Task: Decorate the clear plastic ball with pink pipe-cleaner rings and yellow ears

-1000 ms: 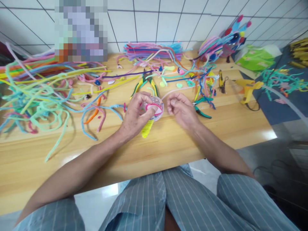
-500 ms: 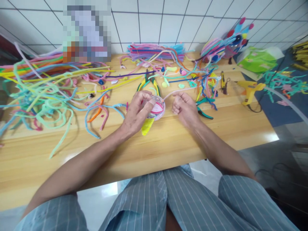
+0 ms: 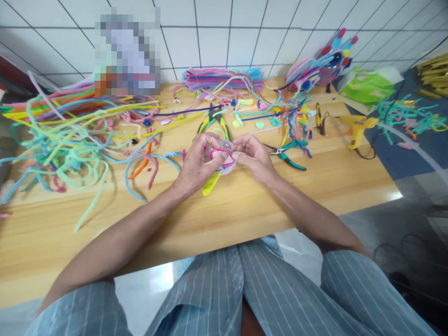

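My left hand (image 3: 201, 161) is closed round a small round craft piece (image 3: 228, 169). The piece is pale lilac and partly see-through, with a pink-outlined oval on top and a ribbed yellow flap (image 3: 211, 184) sticking out towards me. At its right rim, my right hand (image 3: 254, 156) is closed in a pinch. A pale pink pipe cleaner (image 3: 268, 130) comes out behind those fingers; the pinched part is mostly hidden. Just beyond the piece lie yellow-and-green pliers (image 3: 224, 125). Green-handled pliers (image 3: 292, 158) lie right of my right hand.
Tangled pipe cleaners (image 3: 70, 154) cover the table's left side. A pipe cleaner bundle (image 3: 220, 78) lies by the tiled wall. To the right are a yellow cutter knife (image 3: 318, 119), a yellow glue gun (image 3: 357, 128) and a green bag (image 3: 367, 87).
My right hand has moved left, from beside the craft piece to its rim, and its fist has become a fingertip pinch. My left hand keeps its hold. The view has shifted slightly.
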`<action>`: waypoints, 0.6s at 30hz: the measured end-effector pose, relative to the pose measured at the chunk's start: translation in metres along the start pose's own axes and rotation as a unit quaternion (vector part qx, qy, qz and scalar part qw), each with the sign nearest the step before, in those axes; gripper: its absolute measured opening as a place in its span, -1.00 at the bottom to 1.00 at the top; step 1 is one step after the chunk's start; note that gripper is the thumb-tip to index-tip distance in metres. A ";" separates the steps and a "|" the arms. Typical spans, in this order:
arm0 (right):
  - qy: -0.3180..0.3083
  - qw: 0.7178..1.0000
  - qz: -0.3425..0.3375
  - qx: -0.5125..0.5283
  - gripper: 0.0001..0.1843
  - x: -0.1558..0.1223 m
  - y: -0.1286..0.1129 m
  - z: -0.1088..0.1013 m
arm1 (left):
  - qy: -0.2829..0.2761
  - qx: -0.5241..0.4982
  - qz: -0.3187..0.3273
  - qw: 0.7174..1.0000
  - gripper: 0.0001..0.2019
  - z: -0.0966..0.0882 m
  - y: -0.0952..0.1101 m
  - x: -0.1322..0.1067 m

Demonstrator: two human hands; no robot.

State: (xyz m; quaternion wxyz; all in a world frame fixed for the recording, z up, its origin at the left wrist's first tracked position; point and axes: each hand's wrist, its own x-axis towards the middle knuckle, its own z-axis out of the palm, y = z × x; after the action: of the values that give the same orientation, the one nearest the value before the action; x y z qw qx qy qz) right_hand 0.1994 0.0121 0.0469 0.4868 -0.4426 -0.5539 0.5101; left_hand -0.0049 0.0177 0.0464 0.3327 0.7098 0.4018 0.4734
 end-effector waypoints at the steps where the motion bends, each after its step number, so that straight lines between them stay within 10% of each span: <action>1: -0.007 1.000 0.002 -0.004 -0.48 0.000 0.000 0.001 | -0.001 0.000 0.001 1.000 -0.84 0.000 0.000 0.000; 18: 0.002 1.000 -0.013 -0.014 -0.55 -0.005 0.007 0.009 | -0.024 -0.023 -0.027 0.999 -0.57 -0.003 0.001 -0.001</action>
State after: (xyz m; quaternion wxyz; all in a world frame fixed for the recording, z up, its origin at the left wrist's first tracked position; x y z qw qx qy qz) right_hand 0.1911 0.0062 0.0390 0.4883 -0.4431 -0.5661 0.4947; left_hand -0.0078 0.0163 0.0478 0.3714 0.7022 0.4010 0.4562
